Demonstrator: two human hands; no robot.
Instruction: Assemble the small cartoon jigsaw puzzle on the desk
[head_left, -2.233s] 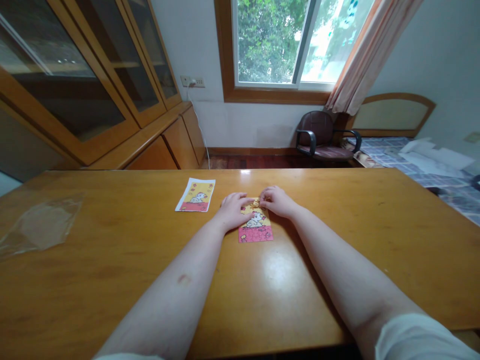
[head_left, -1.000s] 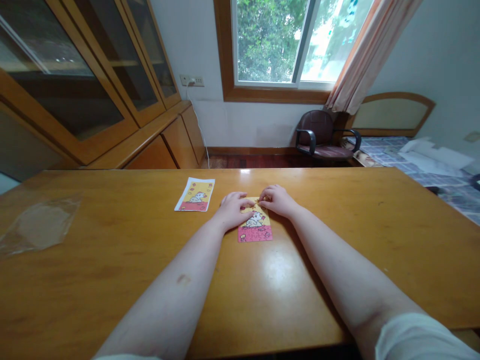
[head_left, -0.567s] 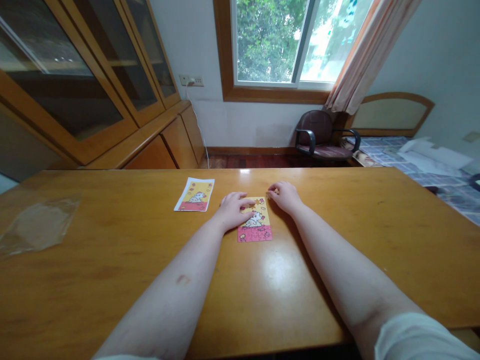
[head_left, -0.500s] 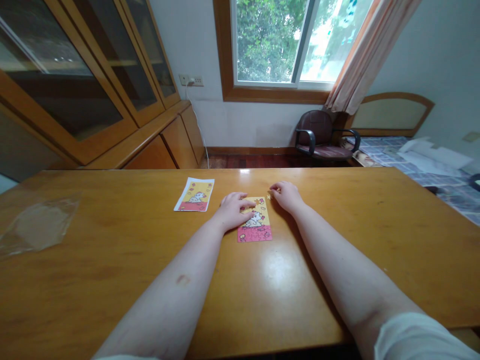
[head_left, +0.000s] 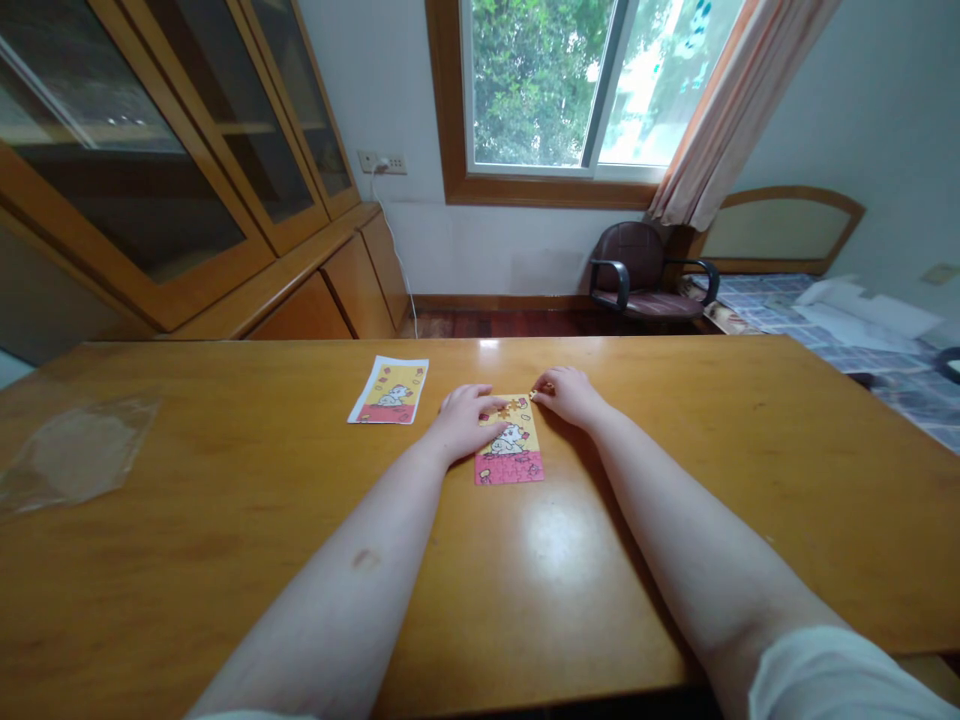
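Note:
A small yellow and pink jigsaw puzzle (head_left: 511,468) with a white cartoon animal lies on the wooden table. Gaps in its yellow upper part let the wood show through. My left hand (head_left: 466,420) rests along the puzzle's left edge, its fingers spread over the upper part. Just off the upper right corner, my right hand (head_left: 568,394) pinches a small light puzzle piece (head_left: 533,395) between thumb and fingertips. To the left lies a white-bordered picture card (head_left: 391,391) printed with the same design.
A crumpled clear plastic bag (head_left: 79,450) lies at the left of the wooden table (head_left: 555,600). Beyond the far edge are a glass-doored cabinet (head_left: 247,130) at left, a swivel chair (head_left: 637,270) and a bed (head_left: 840,310) at right.
My right hand has moved slightly left, bringing the puzzle piece from beside the puzzle to its upper right corner. My left hand has stayed nearly still.

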